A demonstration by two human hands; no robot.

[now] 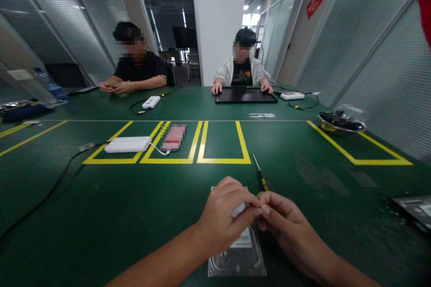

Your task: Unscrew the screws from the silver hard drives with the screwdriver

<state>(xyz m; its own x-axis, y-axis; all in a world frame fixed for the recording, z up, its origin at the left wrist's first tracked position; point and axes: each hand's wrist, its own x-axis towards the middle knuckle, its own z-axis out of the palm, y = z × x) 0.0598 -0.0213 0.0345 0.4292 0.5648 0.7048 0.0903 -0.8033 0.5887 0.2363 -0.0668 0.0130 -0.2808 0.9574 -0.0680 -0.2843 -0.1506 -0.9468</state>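
A metal hard disk drive (247,258) with a white label lies flat on the green table in front of me, partly hidden by my left hand. Above it my left hand (227,213) has thumb and fingertips pinched together. They meet the pinched fingertips of my right hand (283,217), just off the drive's right side. Whatever is between the fingertips, if anything, is too small or hidden to name. Just past my right hand lies a black-and-yellow screwdriver (261,176), its shaft pointing away from me and its handle end partly covered.
Yellow tape marks rectangles on the table (134,215). A white power bank (128,144) is cabled to a phone (174,137). A bowl of dark parts (341,122) stands at right, another drive (415,210) nearer. Across sit two people, one touching a black panel (245,94).
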